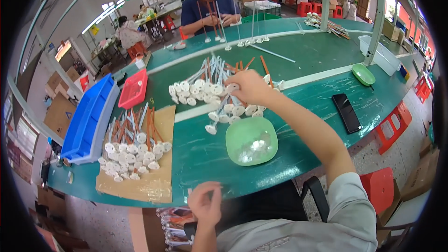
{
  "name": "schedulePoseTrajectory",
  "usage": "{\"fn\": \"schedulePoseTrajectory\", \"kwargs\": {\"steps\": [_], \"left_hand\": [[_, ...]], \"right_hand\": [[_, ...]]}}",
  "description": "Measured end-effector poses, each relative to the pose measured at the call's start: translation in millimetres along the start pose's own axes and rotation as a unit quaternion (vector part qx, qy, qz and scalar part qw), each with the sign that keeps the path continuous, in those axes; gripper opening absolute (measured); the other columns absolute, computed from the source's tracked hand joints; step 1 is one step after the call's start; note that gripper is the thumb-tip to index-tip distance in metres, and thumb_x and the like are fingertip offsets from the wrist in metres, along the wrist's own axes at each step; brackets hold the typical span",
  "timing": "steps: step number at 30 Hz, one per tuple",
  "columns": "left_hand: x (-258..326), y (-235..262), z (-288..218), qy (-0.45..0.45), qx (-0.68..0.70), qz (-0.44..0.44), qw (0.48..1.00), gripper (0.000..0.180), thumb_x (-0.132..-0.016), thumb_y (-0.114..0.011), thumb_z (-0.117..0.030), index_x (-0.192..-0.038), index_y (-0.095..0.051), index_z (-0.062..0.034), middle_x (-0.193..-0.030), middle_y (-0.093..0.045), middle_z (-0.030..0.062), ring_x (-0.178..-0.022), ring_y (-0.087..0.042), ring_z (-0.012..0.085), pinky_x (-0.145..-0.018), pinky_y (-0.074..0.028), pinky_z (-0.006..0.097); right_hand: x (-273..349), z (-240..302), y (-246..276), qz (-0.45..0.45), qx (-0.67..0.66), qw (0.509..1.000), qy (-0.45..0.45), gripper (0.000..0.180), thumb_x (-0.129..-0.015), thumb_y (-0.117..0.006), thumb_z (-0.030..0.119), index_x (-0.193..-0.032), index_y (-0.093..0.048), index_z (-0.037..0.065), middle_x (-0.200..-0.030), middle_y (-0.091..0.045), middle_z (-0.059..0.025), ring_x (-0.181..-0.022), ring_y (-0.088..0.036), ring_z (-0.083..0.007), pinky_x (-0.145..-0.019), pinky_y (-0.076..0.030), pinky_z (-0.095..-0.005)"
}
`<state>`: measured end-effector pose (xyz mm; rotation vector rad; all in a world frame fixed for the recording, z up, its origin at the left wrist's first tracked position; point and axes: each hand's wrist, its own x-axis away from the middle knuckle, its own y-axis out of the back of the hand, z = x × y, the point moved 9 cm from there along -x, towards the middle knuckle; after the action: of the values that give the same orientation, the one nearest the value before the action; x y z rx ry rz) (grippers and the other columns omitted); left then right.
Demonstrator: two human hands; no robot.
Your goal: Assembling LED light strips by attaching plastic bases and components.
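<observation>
My right hand (pixel 249 87) reaches across the table to a pile of thin grey and brown rods with white round ends (pixel 198 91). Its fingers are closed at the white disc end (pixel 232 88) of one rod; part of the grip is hidden. Below the forearm stands a light green bowl (pixel 251 145) holding small, shiny, clear pieces. Near the table's front edge, my left hand (pixel 205 201) is slightly blurred, its fingers loosely curled and the thumb apart, with nothing visible between them. A second bunch of disc-ended rods (pixel 133 154) lies on a cardboard sheet (pixel 140 190) at the left.
Blue trays (pixel 88 121) and a red tray (pixel 133 88) stand at the left. A black phone (pixel 346 113), a small green dish (pixel 363 74) and a white bin (pixel 379 56) are at the right. Across the table a person (pixel 210 7) handles upright rods. A metal post (pixel 376 23) rises nearby.
</observation>
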<state>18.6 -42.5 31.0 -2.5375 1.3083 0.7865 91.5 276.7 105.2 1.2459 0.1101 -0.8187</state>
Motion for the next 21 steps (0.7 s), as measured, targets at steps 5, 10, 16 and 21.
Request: {"fn": "schedulePoseTrajectory", "kwargs": {"steps": [5, 10, 16, 21], "left_hand": [[11, -29, 4, 0.18, 0.188, 0.046, 0.965, 0.03, -0.085, -0.067, -0.002, -0.112, -0.06, 0.0087, -0.106, -0.066, 0.0184, -0.095, -0.066, 0.0253, -0.085, -0.054, 0.036], [18, -67, -15, 0.138, 0.415, 0.145, 0.887, 0.044, -0.082, -0.063, 0.008, -0.125, -0.055, 0.0103, -0.123, -0.06, 0.0252, -0.114, -0.06, 0.0298, -0.099, -0.048, 0.041], [47, -70, -15, 0.158, 0.407, 0.146, 0.888, 0.037, -0.084, -0.066, -0.002, -0.119, -0.061, 0.0085, -0.116, -0.063, 0.0269, -0.11, -0.063, 0.0325, -0.096, -0.05, 0.041], [59, -65, -10, 0.123, 0.359, 0.134, 0.915, 0.038, -0.089, -0.067, -0.014, -0.121, -0.06, 0.0063, -0.117, -0.063, 0.0267, -0.11, -0.062, 0.0367, -0.095, -0.051, 0.044]], "right_hand": [[114, 127, 67, -0.112, -0.157, 0.976, 0.105, 0.021, -0.07, -0.077, 0.002, -0.089, -0.07, 0.004, -0.084, -0.071, -0.0077, -0.068, -0.066, -0.0219, -0.062, -0.052, -0.0289], [208, 175, 64, -0.167, -0.271, 0.934, 0.162, 0.02, -0.067, -0.078, -0.003, -0.085, -0.071, 0.0, -0.088, -0.07, -0.0135, -0.066, -0.065, -0.0251, -0.057, -0.053, -0.0314], [248, 181, 48, -0.241, -0.26, 0.922, 0.153, 0.025, -0.063, -0.075, -0.005, -0.086, -0.068, -0.003, -0.088, -0.068, -0.0149, -0.066, -0.064, -0.0256, -0.054, -0.053, -0.0301], [257, 191, 43, -0.298, -0.191, 0.929, 0.112, 0.023, -0.062, -0.07, -0.007, -0.085, -0.067, -0.004, -0.086, -0.068, -0.0143, -0.068, -0.066, -0.0252, -0.056, -0.055, -0.0302]]}}
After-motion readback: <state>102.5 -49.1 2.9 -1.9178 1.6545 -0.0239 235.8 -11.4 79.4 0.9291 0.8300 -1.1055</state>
